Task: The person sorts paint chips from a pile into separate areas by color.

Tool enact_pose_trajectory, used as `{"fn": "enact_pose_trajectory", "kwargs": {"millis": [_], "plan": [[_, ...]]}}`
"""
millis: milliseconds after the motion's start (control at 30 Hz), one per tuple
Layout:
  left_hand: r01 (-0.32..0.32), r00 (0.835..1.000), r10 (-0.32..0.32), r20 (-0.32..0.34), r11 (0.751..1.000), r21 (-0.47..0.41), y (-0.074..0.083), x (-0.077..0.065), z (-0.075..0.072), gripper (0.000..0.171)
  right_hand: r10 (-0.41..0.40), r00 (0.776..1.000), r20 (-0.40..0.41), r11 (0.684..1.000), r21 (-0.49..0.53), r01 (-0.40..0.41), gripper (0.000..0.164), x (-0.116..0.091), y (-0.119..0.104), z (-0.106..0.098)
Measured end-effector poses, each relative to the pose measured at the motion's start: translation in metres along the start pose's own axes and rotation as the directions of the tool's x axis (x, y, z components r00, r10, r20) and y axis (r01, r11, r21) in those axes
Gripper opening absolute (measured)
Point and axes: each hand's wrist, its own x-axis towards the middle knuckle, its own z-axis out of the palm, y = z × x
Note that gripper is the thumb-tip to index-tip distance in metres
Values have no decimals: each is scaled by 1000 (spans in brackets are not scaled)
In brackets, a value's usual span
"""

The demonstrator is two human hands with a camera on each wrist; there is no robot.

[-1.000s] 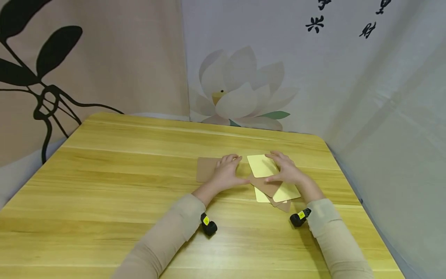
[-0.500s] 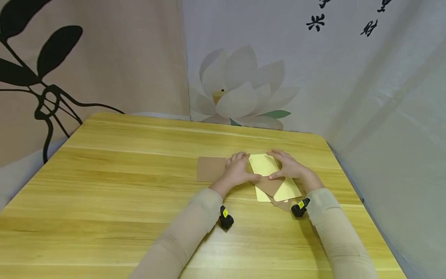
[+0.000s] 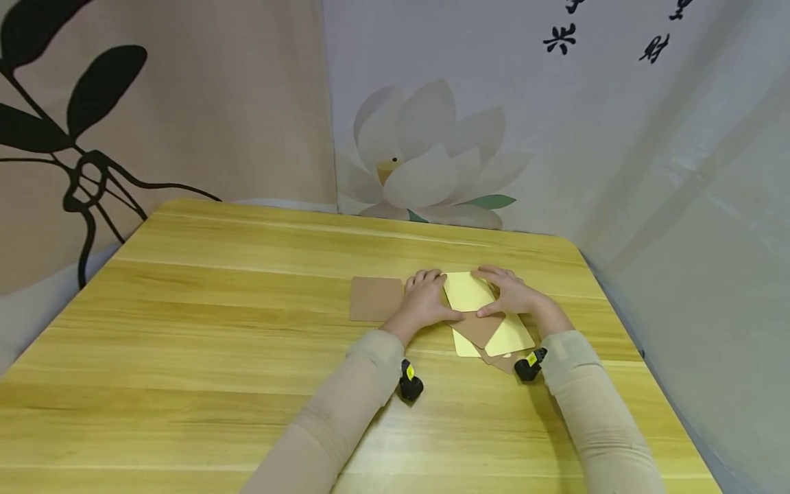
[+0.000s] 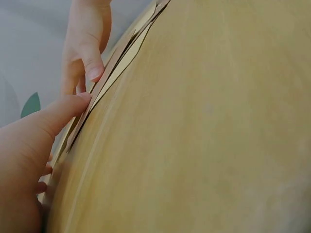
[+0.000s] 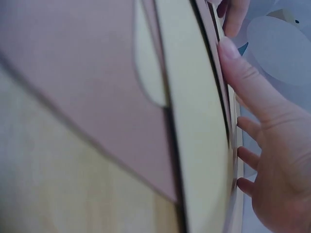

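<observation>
The left hand and right hand, spread apart, seemed to be gathering loose cards around the far yellow card, needing soft pushes inward.

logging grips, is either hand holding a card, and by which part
Nothing looks gripped; the left hand and right hand seem to touch the cards.
</observation>
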Motion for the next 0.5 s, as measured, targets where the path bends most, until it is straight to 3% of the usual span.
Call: {"fn": "enact_pose_trajectory", "kwargs": {"millis": [500], "plan": [[-4,1000,4,17,1000,-6,1,0,-4,96,-15,999,-30,1000,7,15,97,-3,0,3]]}}
